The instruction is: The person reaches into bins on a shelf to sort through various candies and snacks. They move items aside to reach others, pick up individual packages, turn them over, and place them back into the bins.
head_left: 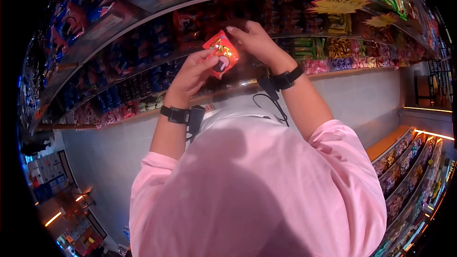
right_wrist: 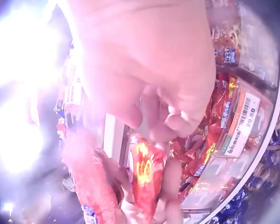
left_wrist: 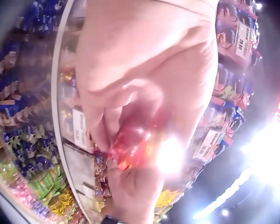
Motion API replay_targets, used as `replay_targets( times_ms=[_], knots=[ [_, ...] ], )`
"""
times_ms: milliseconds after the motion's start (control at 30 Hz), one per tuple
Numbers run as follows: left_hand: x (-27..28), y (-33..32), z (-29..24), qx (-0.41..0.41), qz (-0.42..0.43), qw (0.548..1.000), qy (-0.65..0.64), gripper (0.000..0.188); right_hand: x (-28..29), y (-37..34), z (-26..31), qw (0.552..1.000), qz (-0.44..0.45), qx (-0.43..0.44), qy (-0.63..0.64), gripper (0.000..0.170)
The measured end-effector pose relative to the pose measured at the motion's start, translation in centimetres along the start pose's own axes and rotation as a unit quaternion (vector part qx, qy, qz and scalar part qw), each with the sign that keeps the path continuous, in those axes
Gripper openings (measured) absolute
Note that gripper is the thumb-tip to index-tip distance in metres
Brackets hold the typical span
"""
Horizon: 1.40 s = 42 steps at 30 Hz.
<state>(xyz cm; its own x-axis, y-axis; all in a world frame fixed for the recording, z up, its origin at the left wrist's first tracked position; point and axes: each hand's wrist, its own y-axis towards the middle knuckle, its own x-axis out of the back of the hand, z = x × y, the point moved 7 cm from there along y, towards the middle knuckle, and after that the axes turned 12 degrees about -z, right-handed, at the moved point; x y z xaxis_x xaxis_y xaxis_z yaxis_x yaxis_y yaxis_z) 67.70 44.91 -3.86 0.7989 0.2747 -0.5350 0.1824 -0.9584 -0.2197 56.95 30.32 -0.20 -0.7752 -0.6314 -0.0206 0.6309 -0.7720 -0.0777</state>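
Note:
In the head view my left hand (head_left: 194, 72) grips a shiny red and gold snack packet (head_left: 223, 56) between thumb and fingers, in front of the shelves. The left wrist view shows only part of this packet (left_wrist: 133, 147), blurred by glare. My right hand (head_left: 257, 40) is at the packet's upper right with its thumb reaching toward it. From the right wrist, its fingers (right_wrist: 170, 123) appear loosely bent just above the packet's top end (right_wrist: 147, 168), with nothing visible between them. Similar red packets (right_wrist: 189, 161) fill a bin beside the hands.
Curved shelves of wrapped snacks surround the hands, with blue packets (head_left: 97, 102) at left and green ones (head_left: 309, 47) at right. A clear bin front carries a price label (right_wrist: 242, 122). Yellow starburst signs (head_left: 340, 1) hang from the upper shelf edge (head_left: 200, 1).

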Motion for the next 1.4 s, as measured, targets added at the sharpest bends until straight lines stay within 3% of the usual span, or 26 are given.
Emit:
replay_targets(
  times_ms=[33,100,167,267,433,533,567,667,733,800,933,1100,1200,1300,1400],
  knots=[
    [-0.4,-0.1,-0.1,-0.027,-0.014,0.999,-0.034,0.044,0.6,-0.4,0.1,1.000,-0.027,-0.003,-0.016,0.036],
    [-0.2,0.2,0.2,-0.067,-0.029,0.993,-0.094,0.050,0.9,-2.0,0.8,0.998,0.014,-0.018,-0.053,0.036],
    [-0.3,0.3,0.8,-0.078,-0.029,0.989,-0.119,0.052,0.8,-2.8,0.8,0.994,0.061,-0.033,-0.083,0.036],
    [-0.7,0.3,1.9,-0.074,-0.024,0.985,-0.155,0.053,-0.1,-3.3,-0.4,0.992,0.117,-0.050,-0.011,0.039],
    [-0.5,-0.5,2.0,-0.079,-0.035,0.975,-0.205,0.054,-0.6,-2.0,-0.2,0.994,0.106,-0.024,-0.025,0.041],
    [0.4,-1.0,2.3,-0.091,-0.045,0.974,-0.203,0.061,0.3,1.2,3.0,0.971,0.049,0.159,-0.173,0.046],
    [-0.1,-1.6,1.7,-0.099,-0.053,0.974,-0.197,0.063,0.2,1.9,4.3,0.964,0.031,0.184,-0.189,0.049],
    [0.1,-2.7,1.7,-0.105,-0.057,0.974,-0.191,0.069,-0.9,6.5,4.9,0.883,0.011,0.347,-0.316,0.037],
    [0.6,-3.1,1.6,-0.108,-0.060,0.974,-0.192,0.071,-1.7,8.8,4.6,0.846,0.002,0.372,-0.382,0.032],
    [1.4,-3.5,1.5,-0.111,-0.074,0.972,-0.194,0.070,-3.1,9.0,6.1,0.757,-0.047,0.498,-0.420,0.034],
    [3.0,-4.3,1.3,-0.130,-0.080,0.969,-0.197,0.068,-3.4,11.8,3.1,0.769,-0.034,0.485,-0.415,0.029],
    [5.0,-4.7,1.7,-0.121,-0.103,0.964,-0.211,0.065,-4.1,9.1,4.5,0.671,-0.041,0.553,-0.492,0.030],
    [5.6,-4.5,1.5,-0.127,-0.100,0.965,-0.205,0.063,-4.3,9.4,3.7,0.652,-0.033,0.521,-0.549,0.035],
    [6.6,-4.1,1.8,-0.124,-0.104,0.965,-0.207,0.062,-6.6,7.0,6.0,0.655,-0.038,0.510,-0.556,0.042],
    [6.6,-3.8,1.3,-0.120,-0.094,0.969,-0.195,0.062,-9.3,5.7,6.8,0.701,0.020,0.450,-0.552,0.046]
  ],
)
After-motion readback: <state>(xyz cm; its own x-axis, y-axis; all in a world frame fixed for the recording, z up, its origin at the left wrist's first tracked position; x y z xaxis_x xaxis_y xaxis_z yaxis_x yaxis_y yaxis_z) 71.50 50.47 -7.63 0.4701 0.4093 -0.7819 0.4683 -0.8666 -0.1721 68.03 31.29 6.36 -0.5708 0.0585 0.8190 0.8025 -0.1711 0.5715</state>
